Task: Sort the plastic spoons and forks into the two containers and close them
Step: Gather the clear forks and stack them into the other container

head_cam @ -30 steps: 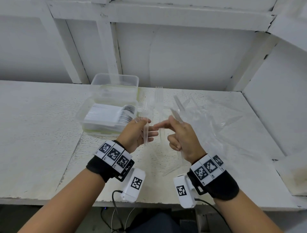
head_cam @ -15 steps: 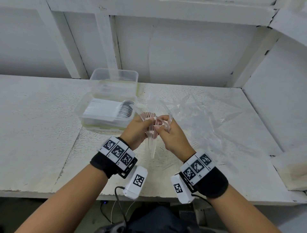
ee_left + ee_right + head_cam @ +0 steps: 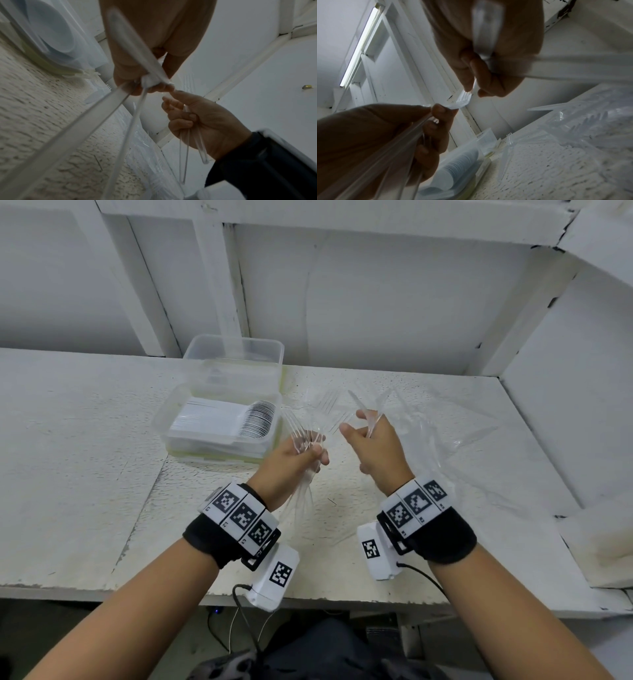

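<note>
Hands: left hand (image 3: 294,460) curled round a bunch of clear forks (image 3: 308,422), tines fanning up and away from the person, handles hanging down toward the wrist. Right hand (image 3: 373,446) curled on a few more clear pieces (image 3: 364,414), thumb and forefinger reaching toward the left bunch.

Location: both hands raised over the white table (image 3: 85,474), just right of the near container (image 3: 219,440), close together; whether they touch, can't tell.

Containers: near one holds a packed row of white spoons (image 3: 239,422), lid off; far container (image 3: 236,357) behind it, touching or nearly so, looks mostly empty, hard to say through clear plastic.

Fork axis: left bunch long axis runs near-to-far and slightly upward, tines far end, splayed not parallel. Right-hand pieces tilt up and left, tips away from the person.

Loose stock: more clear cutlery lies on a crumpled plastic bag (image 3: 462,440) to the right.

Risk 1: splayed handles slip from the left grip during transfer, because the bunch is not squared.

Risk 2: tines snag each other or the container rim, because forks are fanned and crossed.

Risk 3: forks dropped in with the spoons, since that box is nearest.

Risk 4: right-hand pieces possibly knives, not forks; clear plastic is too faint to confirm.
</note>
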Tool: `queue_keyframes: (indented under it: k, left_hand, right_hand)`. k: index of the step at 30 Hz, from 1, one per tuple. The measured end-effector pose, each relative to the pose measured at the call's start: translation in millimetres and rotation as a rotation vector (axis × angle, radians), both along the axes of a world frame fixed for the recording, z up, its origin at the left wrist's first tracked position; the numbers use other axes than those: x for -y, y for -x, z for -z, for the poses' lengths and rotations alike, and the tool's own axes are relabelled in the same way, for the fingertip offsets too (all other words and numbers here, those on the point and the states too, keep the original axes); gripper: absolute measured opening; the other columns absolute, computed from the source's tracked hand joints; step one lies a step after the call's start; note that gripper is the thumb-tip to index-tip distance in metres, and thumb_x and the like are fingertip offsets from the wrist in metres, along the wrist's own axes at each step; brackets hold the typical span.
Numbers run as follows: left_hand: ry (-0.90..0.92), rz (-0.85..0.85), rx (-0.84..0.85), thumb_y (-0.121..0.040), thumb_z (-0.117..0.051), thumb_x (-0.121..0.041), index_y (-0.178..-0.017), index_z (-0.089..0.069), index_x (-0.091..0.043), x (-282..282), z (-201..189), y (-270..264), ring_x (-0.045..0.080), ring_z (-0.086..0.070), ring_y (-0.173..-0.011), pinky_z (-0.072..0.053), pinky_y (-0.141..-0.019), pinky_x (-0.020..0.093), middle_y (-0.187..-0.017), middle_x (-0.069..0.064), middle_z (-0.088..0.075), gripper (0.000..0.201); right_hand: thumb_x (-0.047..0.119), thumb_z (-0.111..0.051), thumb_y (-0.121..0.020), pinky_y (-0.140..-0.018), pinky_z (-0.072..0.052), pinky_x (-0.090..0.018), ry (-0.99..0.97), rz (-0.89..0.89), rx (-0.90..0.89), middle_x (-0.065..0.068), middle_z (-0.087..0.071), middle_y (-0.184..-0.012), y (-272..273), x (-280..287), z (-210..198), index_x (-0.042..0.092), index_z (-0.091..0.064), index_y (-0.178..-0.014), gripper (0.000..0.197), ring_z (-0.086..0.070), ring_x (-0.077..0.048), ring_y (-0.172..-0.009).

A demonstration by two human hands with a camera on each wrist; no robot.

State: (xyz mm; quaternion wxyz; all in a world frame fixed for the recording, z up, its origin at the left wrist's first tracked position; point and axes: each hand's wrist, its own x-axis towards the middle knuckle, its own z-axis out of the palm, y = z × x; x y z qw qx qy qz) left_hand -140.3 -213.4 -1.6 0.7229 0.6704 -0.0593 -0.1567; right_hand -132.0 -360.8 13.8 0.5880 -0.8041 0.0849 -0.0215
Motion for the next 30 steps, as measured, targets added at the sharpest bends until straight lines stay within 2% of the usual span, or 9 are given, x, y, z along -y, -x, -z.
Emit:
queue_keyframes:
  k: [3,5,12,17,18,20,23,26,30]
  left_hand:
    - [0.063,0.012,-0.044,-0.098,-0.038,-0.005,-0.098,-0.049,-0.013,-2,-1,1,0.003,-0.047,-0.054,-0.039,-0.05,0.011,-0.063,-0.004,-0.057,0.014]
    - [0.096,0.029,-0.091,-0.099,-0.036,-0.005,-0.097,-0.051,-0.014,-3,-3,2,0.007,-0.047,-0.055,-0.04,-0.049,0.012,-0.062,-0.003,-0.059,0.017]
    - [0.064,0.188,-0.139,-0.099,-0.034,-0.006,-0.099,-0.05,-0.013,-9,-8,6,0.009,-0.047,-0.058,-0.036,-0.05,0.016,-0.061,-0.002,-0.062,0.017]
    - [0.044,0.222,-0.173,-0.099,-0.034,-0.007,-0.098,-0.054,-0.016,-14,-10,6,0.014,-0.045,-0.065,-0.036,-0.053,0.019,-0.063,-0.003,-0.063,0.022]
    - [0.026,0.235,-0.171,-0.099,-0.035,-0.008,-0.1,-0.055,-0.015,-14,-10,6,0.015,-0.046,-0.066,-0.036,-0.053,0.019,-0.065,-0.003,-0.064,0.021]
    - [-0.007,0.251,-0.176,-0.099,-0.036,-0.011,-0.103,-0.056,-0.013,-14,-10,6,0.015,-0.047,-0.067,-0.038,-0.054,0.018,-0.068,-0.002,-0.066,0.02]
    - [0.028,0.182,-0.223,-0.099,-0.036,-0.01,-0.1,-0.055,-0.012,-13,-10,5,0.012,-0.052,-0.061,-0.043,-0.056,0.018,-0.068,0.0,-0.067,0.02]
    - [0.072,0.044,-0.258,-0.1,-0.033,-0.009,-0.094,-0.051,-0.012,-14,-9,2,0.009,-0.056,-0.051,-0.046,-0.05,0.018,-0.058,0.0,-0.064,0.019]
    - [0.059,-0.083,-0.287,-0.098,-0.036,-0.009,-0.096,-0.048,-0.011,-14,-9,-3,0.009,-0.039,-0.035,-0.044,-0.041,0.02,-0.053,0.002,-0.046,0.012]
  right_hand:
    - [0.021,-0.056,-0.093,-0.037,-0.03,-0.018,-0.089,-0.055,-0.011,0.001,-0.054,-0.074,-1,0,-1,0.017,-0.055,-0.093,0.004,-0.04,-0.002,-0.041]
    - [0.019,-0.056,-0.093,-0.037,-0.03,-0.019,-0.118,-0.066,0.02,0.0,-0.054,-0.072,-1,0,-1,0.017,-0.056,-0.081,0.012,-0.038,-0.002,-0.035]
    - [0.019,-0.052,-0.095,-0.038,-0.031,-0.02,-0.1,-0.066,0.067,-0.002,-0.054,-0.078,-3,-1,-2,0.023,-0.05,-0.082,0.014,-0.038,-0.001,-0.035]
    - [0.018,-0.055,-0.094,-0.037,-0.032,-0.02,-0.129,-0.032,0.029,-0.001,-0.052,-0.071,-4,-3,1,0.015,-0.049,-0.103,0.011,-0.038,0.0,-0.035]
    - [0.018,-0.054,-0.094,-0.038,-0.03,-0.02,-0.119,-0.04,0.025,0.001,-0.048,-0.064,-3,-3,1,0.013,-0.054,-0.097,0.006,-0.035,-0.001,-0.034]
    - [0.017,-0.054,-0.094,-0.039,-0.027,-0.02,-0.119,-0.041,0.016,0.004,-0.038,-0.052,-3,-3,2,0.013,-0.054,-0.079,0.016,-0.029,-0.002,-0.034]
    - [0.016,-0.052,-0.094,-0.038,-0.025,-0.019,-0.108,-0.023,0.022,0.006,-0.031,-0.044,-3,0,0,0.015,-0.054,-0.071,0.024,-0.025,-0.003,-0.033]
    - [0.017,-0.05,-0.095,-0.036,-0.026,-0.017,-0.072,0.005,0.051,0.011,-0.033,-0.038,-2,7,-4,0.017,-0.056,-0.072,0.024,-0.026,-0.003,-0.031]
    - [0.014,-0.047,-0.096,-0.036,-0.026,-0.015,-0.095,0.014,0.073,-0.009,-0.039,-0.058,0,16,-10,0.016,-0.058,-0.076,0.023,-0.027,-0.002,-0.033]
